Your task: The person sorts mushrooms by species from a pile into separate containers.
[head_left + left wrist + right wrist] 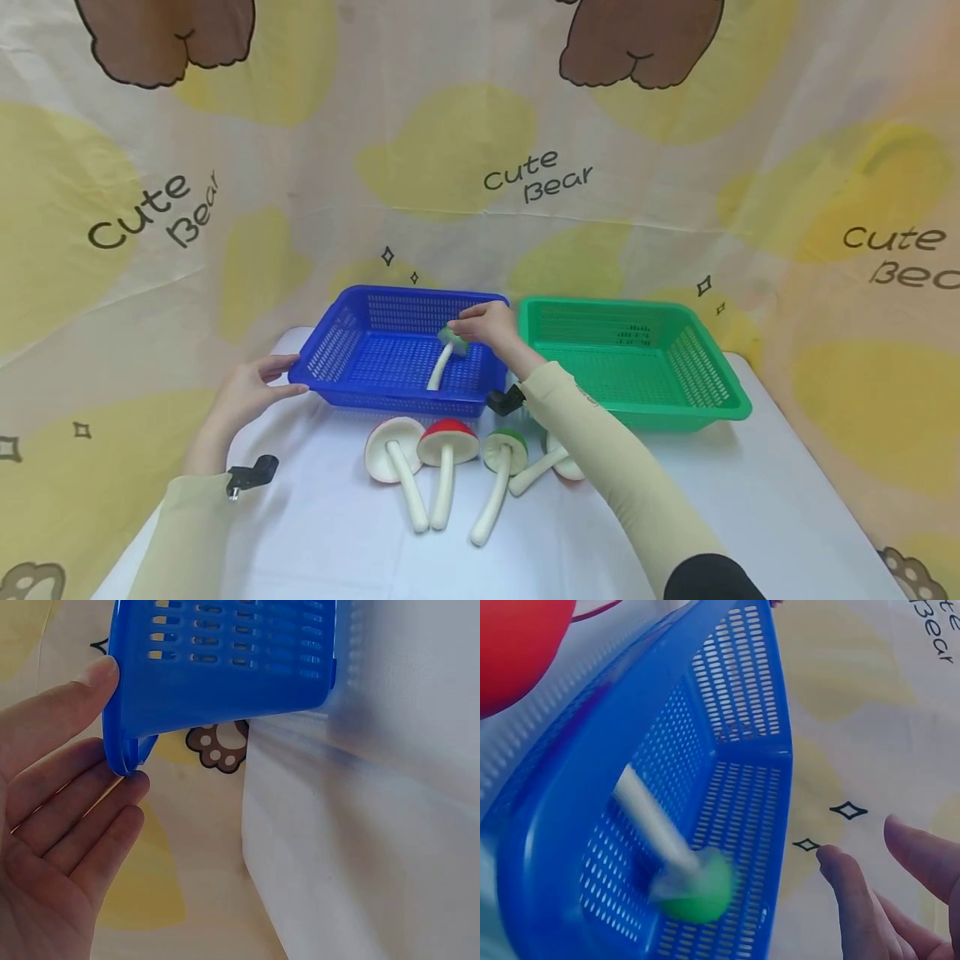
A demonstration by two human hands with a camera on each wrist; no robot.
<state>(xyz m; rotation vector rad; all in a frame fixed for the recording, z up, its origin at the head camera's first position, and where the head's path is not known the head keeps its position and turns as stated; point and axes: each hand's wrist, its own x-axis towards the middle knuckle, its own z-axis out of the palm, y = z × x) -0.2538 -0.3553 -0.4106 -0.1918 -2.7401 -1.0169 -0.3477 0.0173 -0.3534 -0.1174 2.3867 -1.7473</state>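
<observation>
My left hand (pixel 251 396) grips the left end of the blue basket (pixel 217 697) at its rim, the thumb on one side and the fingertips on the other. Over the inside of that basket is my right hand (pixel 491 327). Its thumb and index finger stand apart in the right wrist view, with nothing between them. A toy mushroom with a green cap and white stem (pixel 697 881) is inside the basket, blurred, apart from the fingers. On the table in front lie a red-capped mushroom (pixel 447 454), one showing its pale underside (pixel 393 450), and another green-capped mushroom (pixel 504 454).
Right of the blue basket stands a green basket (pixel 720 412), partly behind my right forearm. One more mushroom (pixel 540 471) lies half hidden beneath the right sleeve. A patterned cloth (pixel 450 150) hangs behind the white table (pixel 315 517).
</observation>
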